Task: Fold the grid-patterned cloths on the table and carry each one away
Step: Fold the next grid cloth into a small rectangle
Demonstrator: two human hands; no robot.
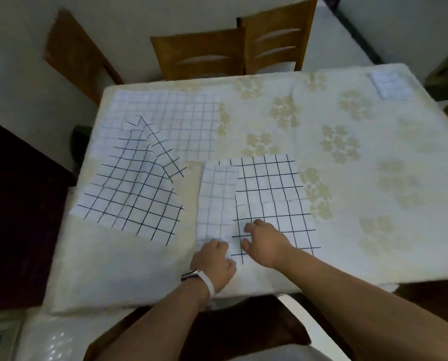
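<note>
Mid-fold on the nearest cloth (269, 204), lying half-doubled at the table's (374, 243) near edge, pale underside showing left. Left hand (215, 259) curled shut, seemingly pinching the cloth's near corner; right hand (263, 243) spread open, pressing flat on top. Next, likely: lift and carry that corner across, edges matched. Two more cloths (131, 194) waited left; a folded one (389, 83) sat far right.

White grid-patterned cloths (269, 194): thin woven fabric, matt, lightly creased. Cream floral tablecloth (348, 152) over the desk: matt fabric. Brown chairs (199, 58): smooth, semi-gloss wood. White wristband (207, 282): smooth plastic.
</note>
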